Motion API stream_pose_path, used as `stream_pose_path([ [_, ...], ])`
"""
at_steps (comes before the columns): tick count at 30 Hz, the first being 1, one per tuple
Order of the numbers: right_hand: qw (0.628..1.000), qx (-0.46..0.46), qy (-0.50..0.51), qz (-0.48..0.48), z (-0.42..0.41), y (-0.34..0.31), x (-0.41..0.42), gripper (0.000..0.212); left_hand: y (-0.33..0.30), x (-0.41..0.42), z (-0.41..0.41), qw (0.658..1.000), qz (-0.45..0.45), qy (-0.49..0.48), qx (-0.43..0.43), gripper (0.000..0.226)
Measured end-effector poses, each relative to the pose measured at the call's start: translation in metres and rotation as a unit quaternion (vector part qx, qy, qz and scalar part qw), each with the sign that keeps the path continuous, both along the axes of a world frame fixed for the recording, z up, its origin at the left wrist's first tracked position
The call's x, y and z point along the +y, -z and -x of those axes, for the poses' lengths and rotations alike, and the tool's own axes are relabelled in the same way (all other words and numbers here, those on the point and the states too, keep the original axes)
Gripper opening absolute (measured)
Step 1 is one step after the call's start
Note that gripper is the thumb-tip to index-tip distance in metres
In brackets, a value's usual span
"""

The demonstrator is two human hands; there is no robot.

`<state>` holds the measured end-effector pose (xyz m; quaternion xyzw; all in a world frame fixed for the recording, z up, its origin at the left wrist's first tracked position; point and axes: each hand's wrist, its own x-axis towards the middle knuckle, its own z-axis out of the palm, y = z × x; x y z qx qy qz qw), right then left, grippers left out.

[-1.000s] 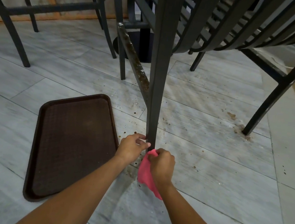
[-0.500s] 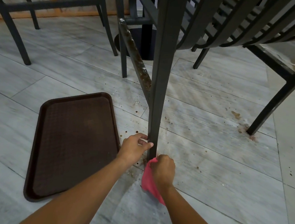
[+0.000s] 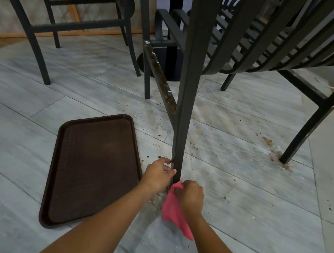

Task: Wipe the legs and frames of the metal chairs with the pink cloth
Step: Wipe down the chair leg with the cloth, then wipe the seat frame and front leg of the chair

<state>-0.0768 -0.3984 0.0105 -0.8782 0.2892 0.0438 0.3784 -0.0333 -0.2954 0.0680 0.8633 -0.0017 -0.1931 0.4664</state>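
Left hand gripping chair leg near its foot, right hand clutching pink cloth against leg base at 5 o'clock (hands nearly touching). Brown tray lying at 9 o'clock; rusty crossbar running toward 11.

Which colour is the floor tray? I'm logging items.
Dark brown tray, with a fine textured surface; head view.

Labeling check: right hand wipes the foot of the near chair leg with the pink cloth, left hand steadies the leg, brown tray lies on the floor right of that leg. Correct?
One error, per the head view: the brown tray lies left of the chair leg, not right. The rest stands: right hand with the pink cloth at the foot, left hand steadying the leg.
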Motion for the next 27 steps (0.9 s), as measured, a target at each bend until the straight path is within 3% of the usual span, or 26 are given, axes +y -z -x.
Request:
stream_pose_path([
  [12, 0.982, -0.177, 0.015, -0.059, 0.011, -0.083, 0.014, 0.014, -0.037, 0.022, 0.024, 0.995, 0.0, -0.042, -0.088, 0.016],
  [17, 0.972, -0.232, 0.001, -0.041, 0.012, -0.122, 0.028, 0.027, -0.053, 0.036, 0.033, 0.986, 0.017, -0.062, -0.154, 0.017],
  [21, 0.961, -0.274, -0.007, -0.045, 0.009, -0.139, 0.043, 0.026, -0.065, 0.041, 0.046, 0.977, 0.058, -0.066, -0.195, 0.024],
  [27, 0.944, -0.324, -0.031, -0.056, 0.008, -0.157, 0.066, 0.03, -0.077, 0.05, 0.058, 0.969, 0.128, -0.06, -0.203, 0.037],
])
